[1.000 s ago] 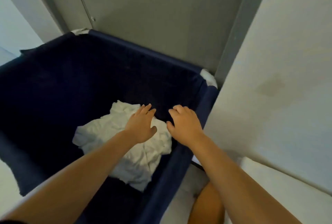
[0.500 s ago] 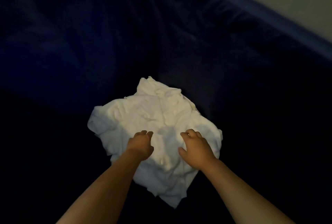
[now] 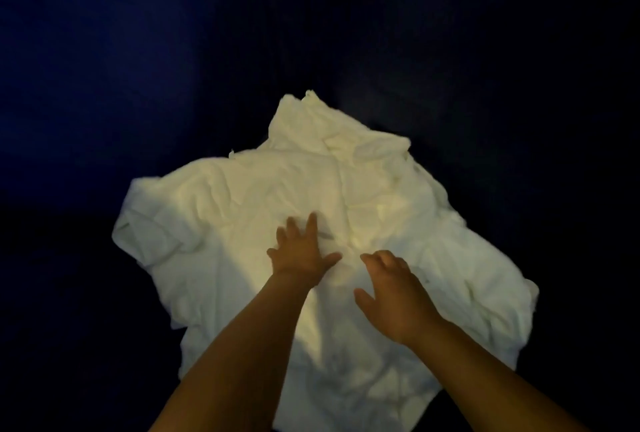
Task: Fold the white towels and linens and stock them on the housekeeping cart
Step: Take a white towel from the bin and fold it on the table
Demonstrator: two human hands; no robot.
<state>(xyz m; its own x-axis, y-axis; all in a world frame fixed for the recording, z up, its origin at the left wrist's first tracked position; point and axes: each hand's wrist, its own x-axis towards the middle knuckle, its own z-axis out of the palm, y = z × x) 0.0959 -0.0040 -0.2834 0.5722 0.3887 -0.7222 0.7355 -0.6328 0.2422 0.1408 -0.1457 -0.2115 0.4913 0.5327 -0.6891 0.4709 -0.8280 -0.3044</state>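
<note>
My arms are stretched down into a dark blue cloth bin (image 3: pixel 104 68), whose fabric fills the view on every side. Its rim is out of sight. The only thing I can see in it is a crumpled heap of white linens (image 3: pixel 242 206) lying on the bottom, near me and a little to the right. In this dim light I cannot tell how many pieces make up the heap.

My left hand (image 3: pixel 299 251) lies on the middle of the heap with its fingers spread and flat, probably to feel for an edge or pin the cloth before gathering it. My right hand (image 3: pixel 398 296) is just to its right, nearer to me. Its fingers are loosely bent and hold nothing. I cannot tell whether it touches the cloth or hangs just above it. The two hands are close but apart, placed to scoop the bundle from both sides.

Nothing is folded yet, and the housekeeping cart is not in view, so I judge the job barely begun.
</note>
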